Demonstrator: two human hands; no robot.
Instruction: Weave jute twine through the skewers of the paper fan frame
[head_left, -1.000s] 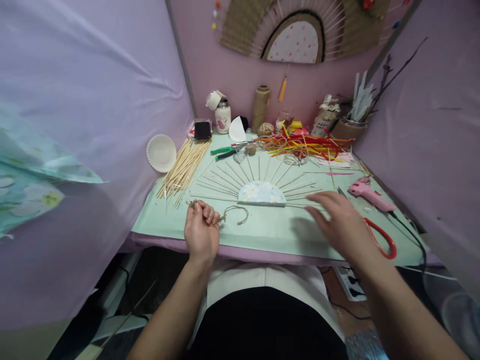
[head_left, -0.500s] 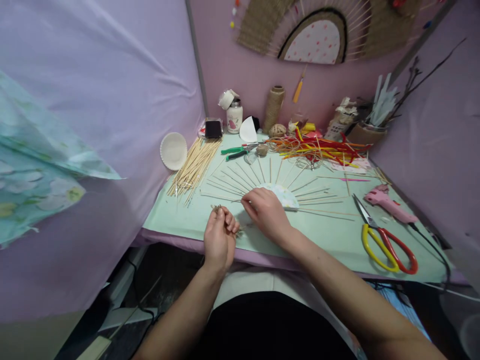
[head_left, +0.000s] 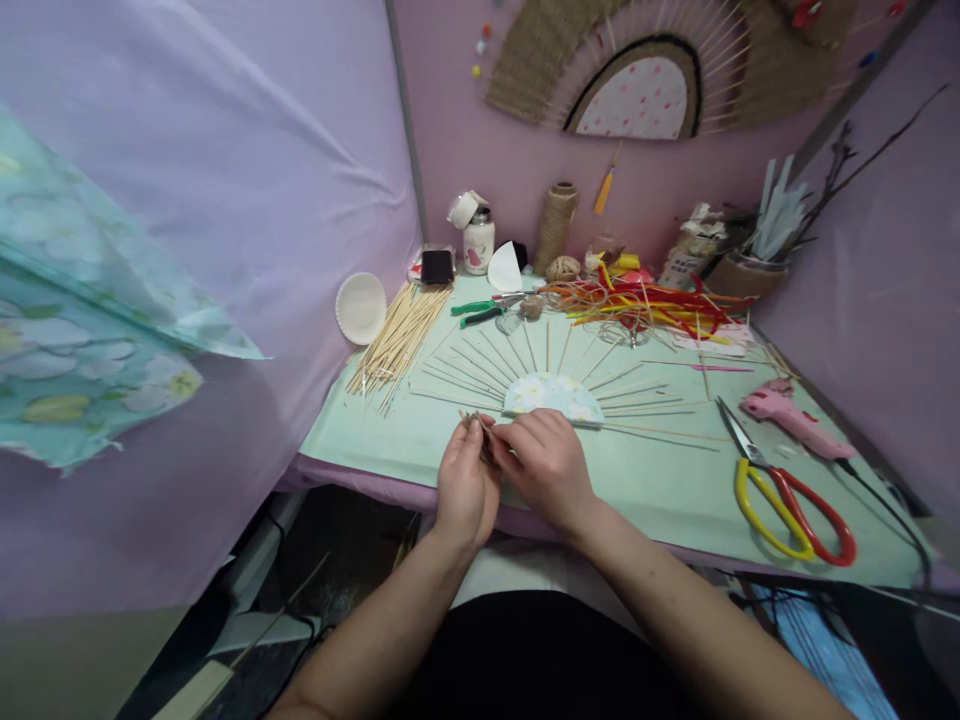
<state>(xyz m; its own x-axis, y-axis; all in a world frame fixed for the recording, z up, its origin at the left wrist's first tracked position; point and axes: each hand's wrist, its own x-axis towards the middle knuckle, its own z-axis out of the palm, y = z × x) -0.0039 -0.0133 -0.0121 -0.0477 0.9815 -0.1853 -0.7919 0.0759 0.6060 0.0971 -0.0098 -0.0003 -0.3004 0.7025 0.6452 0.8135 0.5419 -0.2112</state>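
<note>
My left hand point(head_left: 466, 488) and my right hand point(head_left: 546, 466) meet at the near edge of the green table point(head_left: 660, 480). Both pinch a short length of brown twine point(head_left: 475, 424), whose frayed end sticks up between the fingertips. The rest of the twine is hidden under the hands. Just beyond them lies a floral paper half-disc point(head_left: 553, 395) with thin wooden sticks point(head_left: 480, 365) fanned out from it like rays.
Yellow-and-red scissors point(head_left: 780, 488) and a pink glue gun point(head_left: 793, 418) lie at the right. A bundle of bamboo sticks point(head_left: 397, 335) and a white paper plate point(head_left: 361, 307) sit at the left. Coloured strips point(head_left: 645, 300), green pliers point(head_left: 480, 308), a twine spool point(head_left: 555, 225) and a jar point(head_left: 478, 240) stand at the back.
My right hand came from beside the scissors across to the left and took hold of the twine with my left hand. The camera view shifted slightly left.
</note>
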